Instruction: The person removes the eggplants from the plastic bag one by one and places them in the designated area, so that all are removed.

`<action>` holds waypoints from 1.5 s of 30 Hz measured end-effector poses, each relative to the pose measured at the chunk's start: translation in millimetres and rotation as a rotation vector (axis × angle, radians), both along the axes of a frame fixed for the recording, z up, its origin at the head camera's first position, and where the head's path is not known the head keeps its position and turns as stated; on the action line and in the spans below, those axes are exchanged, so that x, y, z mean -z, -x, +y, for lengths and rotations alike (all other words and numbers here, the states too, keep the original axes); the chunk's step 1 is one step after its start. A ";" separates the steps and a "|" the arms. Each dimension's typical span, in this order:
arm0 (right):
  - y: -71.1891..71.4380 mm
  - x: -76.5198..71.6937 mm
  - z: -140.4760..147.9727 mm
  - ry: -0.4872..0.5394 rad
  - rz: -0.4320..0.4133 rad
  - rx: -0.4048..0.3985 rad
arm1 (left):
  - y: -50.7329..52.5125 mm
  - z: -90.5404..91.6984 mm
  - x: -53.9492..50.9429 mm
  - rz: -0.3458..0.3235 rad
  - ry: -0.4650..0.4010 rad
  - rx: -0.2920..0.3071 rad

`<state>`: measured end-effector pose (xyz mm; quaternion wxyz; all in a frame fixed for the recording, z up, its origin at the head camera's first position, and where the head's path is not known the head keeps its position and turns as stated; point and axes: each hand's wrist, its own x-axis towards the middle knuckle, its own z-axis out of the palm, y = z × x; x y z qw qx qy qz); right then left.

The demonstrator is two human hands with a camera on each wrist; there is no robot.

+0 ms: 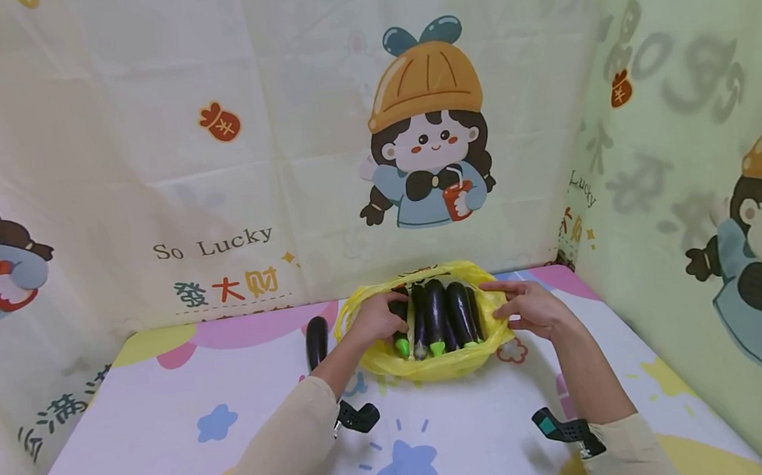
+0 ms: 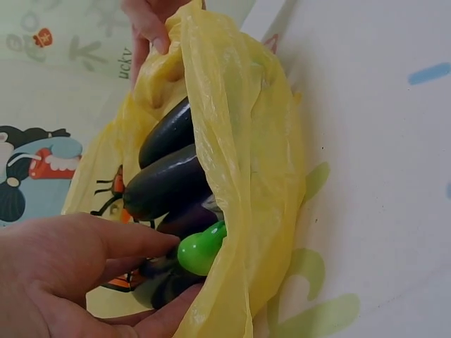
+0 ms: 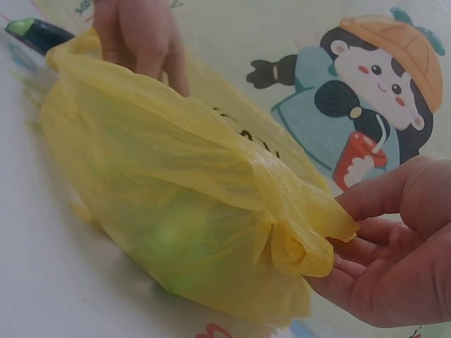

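Observation:
A yellow plastic bag (image 1: 413, 371) lies on the table with its mouth spread wide. Several dark purple eggplants (image 1: 436, 313) with green stem ends are side by side inside it. My left hand (image 1: 378, 318) reaches into the bag's left side and holds an eggplant (image 1: 399, 321) between thumb and fingers; in the left wrist view its bright green cap (image 2: 201, 250) shows beside the fingertips. At the opposite end, my right hand (image 3: 402, 246) pinches the bag's rim. Part of the held eggplant is hidden by the left hand and bag.
One more eggplant (image 1: 318, 343) lies outside the bag, just left of it, partly behind the left forearm. The table (image 1: 129, 446) has a printed cover. A cartoon-printed curtain (image 1: 315, 159) hangs behind the table and along its sides.

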<state>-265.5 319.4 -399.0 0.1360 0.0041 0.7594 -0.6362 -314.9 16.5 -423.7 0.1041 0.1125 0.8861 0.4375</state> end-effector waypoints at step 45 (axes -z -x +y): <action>1.9 0.8 -0.3 -0.043 -0.004 0.015 | -34.1 -25.2 -23.4 -0.187 -0.266 0.069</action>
